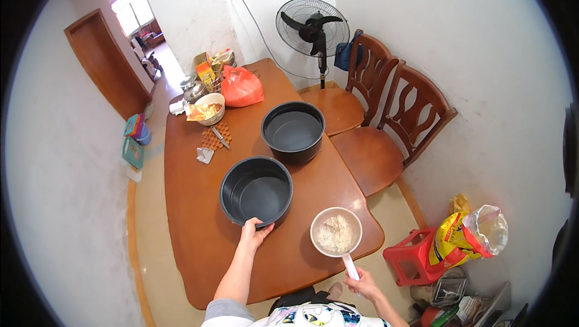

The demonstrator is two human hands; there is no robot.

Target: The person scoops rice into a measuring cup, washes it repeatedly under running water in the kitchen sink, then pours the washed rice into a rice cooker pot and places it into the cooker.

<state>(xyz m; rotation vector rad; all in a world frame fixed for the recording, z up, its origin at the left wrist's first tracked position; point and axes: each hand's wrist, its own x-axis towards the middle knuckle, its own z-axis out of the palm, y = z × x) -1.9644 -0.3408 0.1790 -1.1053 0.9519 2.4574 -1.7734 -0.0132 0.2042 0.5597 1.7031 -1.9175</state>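
Observation:
My left hand [256, 234] grips the near rim of a round dark pot [256, 191] on the wooden table [194, 232]. To the right, my right hand [362, 283] holds the pale handle of a round scoop [336, 232], which contains a whitish, powdery or grainy material. A second dark round pot [293, 127] stands behind the first, further up the table. Both pots have dark interiors; whether they hold liquid I cannot tell.
At the back left are a patterned bowl [211, 109], a red plastic bag [242, 86] and a knife [220, 138] on a brown trivet [209, 139]. Wooden chairs [368, 159] line the right side. An open yellow bag [452, 241] rests on a red stool [409, 259]; a fan [312, 28] stands behind.

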